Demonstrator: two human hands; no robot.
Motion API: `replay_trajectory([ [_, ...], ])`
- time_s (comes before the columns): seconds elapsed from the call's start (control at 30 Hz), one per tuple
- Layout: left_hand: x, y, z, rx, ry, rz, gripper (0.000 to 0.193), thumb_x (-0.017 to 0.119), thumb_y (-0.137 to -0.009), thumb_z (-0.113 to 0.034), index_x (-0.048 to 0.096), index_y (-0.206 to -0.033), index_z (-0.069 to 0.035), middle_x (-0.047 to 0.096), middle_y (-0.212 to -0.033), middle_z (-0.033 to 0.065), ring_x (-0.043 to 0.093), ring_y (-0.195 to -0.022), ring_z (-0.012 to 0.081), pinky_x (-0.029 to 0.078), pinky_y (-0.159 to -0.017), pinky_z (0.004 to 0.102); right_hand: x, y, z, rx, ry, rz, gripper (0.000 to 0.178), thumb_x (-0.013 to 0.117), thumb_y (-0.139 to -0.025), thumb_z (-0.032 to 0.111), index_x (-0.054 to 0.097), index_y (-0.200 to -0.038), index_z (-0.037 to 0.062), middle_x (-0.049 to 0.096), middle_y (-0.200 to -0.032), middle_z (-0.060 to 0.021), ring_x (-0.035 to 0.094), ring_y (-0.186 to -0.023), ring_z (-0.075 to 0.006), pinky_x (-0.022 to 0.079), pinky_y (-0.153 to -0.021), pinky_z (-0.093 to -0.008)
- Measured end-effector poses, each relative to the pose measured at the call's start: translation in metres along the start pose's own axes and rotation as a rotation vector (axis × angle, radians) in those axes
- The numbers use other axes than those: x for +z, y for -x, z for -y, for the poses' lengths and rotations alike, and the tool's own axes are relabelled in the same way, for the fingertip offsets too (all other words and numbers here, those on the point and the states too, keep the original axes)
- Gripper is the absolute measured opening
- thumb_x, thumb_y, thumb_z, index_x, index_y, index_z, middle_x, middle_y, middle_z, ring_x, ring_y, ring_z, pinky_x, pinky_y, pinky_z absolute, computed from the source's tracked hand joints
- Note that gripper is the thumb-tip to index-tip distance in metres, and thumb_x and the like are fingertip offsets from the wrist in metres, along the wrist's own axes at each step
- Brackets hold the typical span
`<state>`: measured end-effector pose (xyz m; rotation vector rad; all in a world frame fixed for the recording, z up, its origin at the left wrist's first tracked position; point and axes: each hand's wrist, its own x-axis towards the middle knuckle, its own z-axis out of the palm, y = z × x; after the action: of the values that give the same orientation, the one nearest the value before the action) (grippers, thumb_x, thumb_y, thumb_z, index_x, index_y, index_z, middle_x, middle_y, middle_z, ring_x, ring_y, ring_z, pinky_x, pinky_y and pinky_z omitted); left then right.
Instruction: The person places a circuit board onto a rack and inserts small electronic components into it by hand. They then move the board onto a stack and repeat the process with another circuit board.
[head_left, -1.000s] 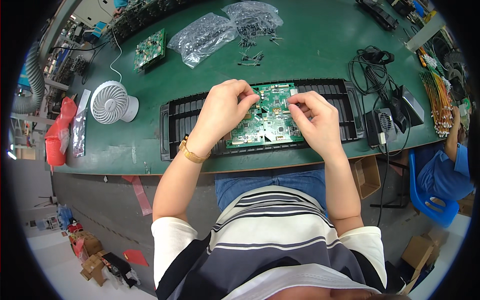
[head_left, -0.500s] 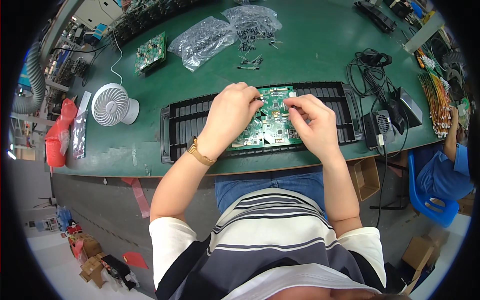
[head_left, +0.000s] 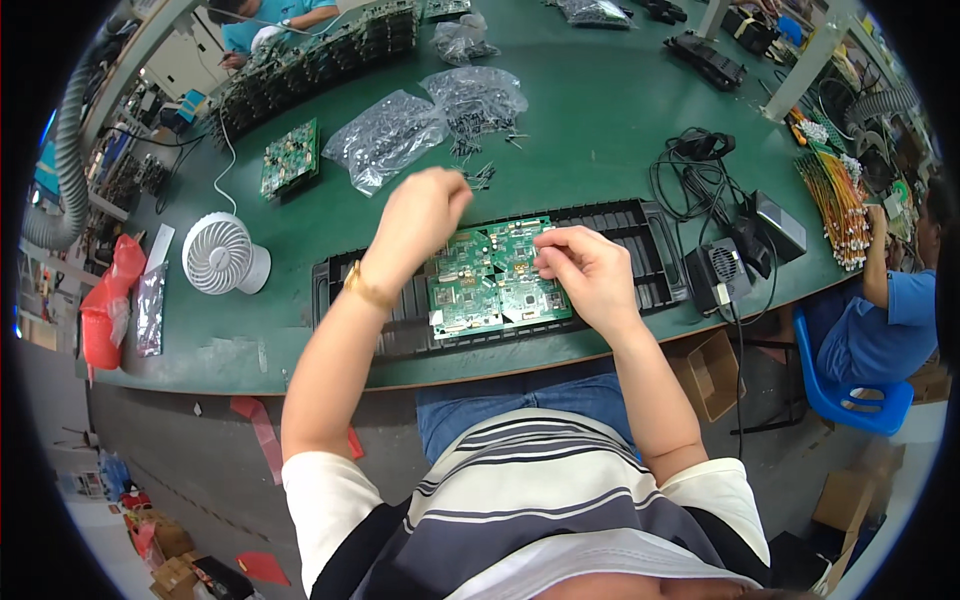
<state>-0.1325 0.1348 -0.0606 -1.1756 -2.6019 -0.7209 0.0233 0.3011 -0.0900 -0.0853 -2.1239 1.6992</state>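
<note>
A green circuit board (head_left: 487, 300) lies on a black slotted tray (head_left: 655, 262) at the table edge in front of me. My left hand (head_left: 418, 218) is above the board's far left corner, its fingers bent toward a small heap of loose leaded components (head_left: 482, 178). Its fingertips are partly hidden and slightly blurred. Over the board's right side, my right hand (head_left: 592, 275) has thumb and forefinger drawn together. Whatever sits between those fingertips is too small to make out.
Clear plastic bags (head_left: 385, 135) of components lie beyond the tray. At left are a white fan (head_left: 218, 255) and another circuit board (head_left: 291, 158); cables and a black adapter (head_left: 715, 268) are at right. Two co-workers sit nearby, one far left, one at right (head_left: 880, 320).
My left hand has moved off the board, left toward the loose components. My right hand stays over the board's right side. The view has shifted, bringing a co-worker into sight at the far left.
</note>
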Motion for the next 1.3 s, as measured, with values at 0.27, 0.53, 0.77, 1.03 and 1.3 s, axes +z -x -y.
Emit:
replay_trajectory([
  [0.27,0.034,-0.037,0.053,-0.052,-0.16,0.106,0.009,0.063,-0.077,-0.007,0.067,-0.083,-0.003,0.068,-0.08,0.0123,0.064,-0.072,0.0331,0.051,-0.068,0.0403,0.007,-0.02,-0.002,-0.125,0.277,0.112,0.016,0.062,-0.081,-0.007,0.068,-0.095,-0.0008,0.06,-0.086,-0.0042,0.055,-0.063,-0.0098,0.046,-0.056,-0.0194],
  [0.53,0.04,-0.038,0.052,-0.047,-0.272,0.156,0.007,0.062,-0.074,-0.006,0.064,-0.08,-0.004,0.067,-0.079,0.0132,0.063,-0.071,0.035,0.051,-0.067,0.0417,0.019,-0.031,0.01,-0.117,0.351,0.184,0.011,0.062,-0.079,-0.006,0.067,-0.088,-0.0011,0.06,-0.084,-0.0039,0.052,-0.061,-0.0091,0.042,-0.055,-0.02],
  [0.77,0.028,-0.031,0.047,-0.034,-0.218,0.105,0.009,0.057,-0.074,-0.005,0.063,-0.08,-0.002,0.067,-0.077,0.0155,0.062,-0.067,0.0372,0.05,-0.062,0.0434,0.021,-0.037,0.011,-0.063,0.39,0.248,0.008,0.062,-0.079,-0.004,0.066,-0.085,-0.0008,0.059,-0.079,-0.0037,0.049,-0.059,-0.0091,0.041,-0.054,-0.0207],
  [1.03,-0.011,-0.004,0.017,-0.041,-0.123,0.031,0.008,0.059,-0.073,-0.003,0.062,-0.081,-0.002,0.064,-0.073,0.0109,0.059,-0.061,0.0301,0.047,-0.059,0.0371,0.023,-0.038,0.006,-0.089,0.422,0.232,0.006,0.063,-0.08,-0.003,0.066,-0.085,-0.0005,0.059,-0.078,-0.003,0.048,-0.058,-0.0095,0.04,-0.054,-0.0215],
  [1.3,-0.041,0.042,-0.027,-0.009,0.115,-0.093,0.008,0.062,-0.076,0.0,0.061,-0.084,-0.002,0.062,-0.073,0.0065,0.053,-0.059,0.0187,0.044,-0.056,0.0295,0.024,-0.037,0.007,-0.125,0.454,0.23,0.006,0.064,-0.08,-0.002,0.066,-0.085,-0.0003,0.059,-0.077,-0.0029,0.048,-0.058,-0.0103,0.04,-0.053,-0.0227],
])
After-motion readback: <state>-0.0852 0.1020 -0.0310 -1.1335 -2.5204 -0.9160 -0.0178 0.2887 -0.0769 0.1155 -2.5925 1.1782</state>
